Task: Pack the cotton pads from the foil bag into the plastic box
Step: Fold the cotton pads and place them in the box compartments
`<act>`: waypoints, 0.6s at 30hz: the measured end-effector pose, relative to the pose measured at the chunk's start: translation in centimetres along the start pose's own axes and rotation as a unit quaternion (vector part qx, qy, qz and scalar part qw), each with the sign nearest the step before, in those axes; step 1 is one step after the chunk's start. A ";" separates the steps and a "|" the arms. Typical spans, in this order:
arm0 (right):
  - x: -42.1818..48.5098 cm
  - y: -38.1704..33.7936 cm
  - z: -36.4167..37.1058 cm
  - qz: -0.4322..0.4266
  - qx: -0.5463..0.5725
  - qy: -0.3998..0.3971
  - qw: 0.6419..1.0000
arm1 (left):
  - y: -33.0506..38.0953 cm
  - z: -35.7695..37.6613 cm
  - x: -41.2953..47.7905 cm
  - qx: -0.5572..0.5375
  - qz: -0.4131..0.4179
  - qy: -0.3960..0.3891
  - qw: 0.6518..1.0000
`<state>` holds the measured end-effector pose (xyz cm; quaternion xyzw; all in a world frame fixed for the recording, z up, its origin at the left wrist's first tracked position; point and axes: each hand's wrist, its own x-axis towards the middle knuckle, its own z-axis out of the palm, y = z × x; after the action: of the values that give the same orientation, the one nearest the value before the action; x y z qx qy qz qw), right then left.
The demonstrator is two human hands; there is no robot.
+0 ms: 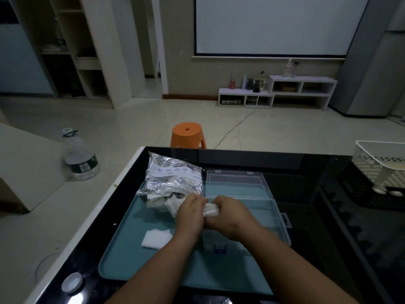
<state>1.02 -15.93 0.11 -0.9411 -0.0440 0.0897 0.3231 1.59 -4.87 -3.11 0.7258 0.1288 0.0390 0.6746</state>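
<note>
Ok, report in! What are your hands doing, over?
Both hands holding white cotton pads. Clear plastic box open. Crinkly foil bag alongside. Nothing blocking.

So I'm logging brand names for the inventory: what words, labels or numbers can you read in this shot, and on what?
Nothing reads reliably.
Foil bag: blue print and round icons on a white band, upside down to the camera and too small to read.
Water bottle on the floor: dark label with pale marks, too blurred to read.
Red can on the far shelf: too small to read.
</note>
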 end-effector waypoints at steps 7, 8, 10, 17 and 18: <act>0.3 0.1 -0.3 0.028 -0.032 -0.017 0.999 | 0.3 -0.3 -0.4 -0.023 0.038 0.034 0.998; 0.2 0.1 -0.3 0.031 -0.041 -0.022 0.998 | -0.1 -0.2 -0.3 -0.001 0.042 0.028 0.999; 0.2 0.0 -0.2 0.030 -0.061 -0.032 0.997 | -0.6 0.0 -0.1 0.023 0.040 0.021 0.999; 0.4 0.1 -0.9 0.025 -0.016 0.000 1.000 | -0.2 0.3 -0.6 -0.018 0.081 0.030 0.996; 0.4 0.1 -0.9 0.021 -0.015 -0.003 1.000 | -0.5 0.3 -0.3 0.008 0.089 0.040 0.995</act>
<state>1.55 -16.49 0.71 -0.9463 -0.0266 0.0985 0.3068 1.28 -5.18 -3.55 0.7378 0.0908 0.1273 0.6567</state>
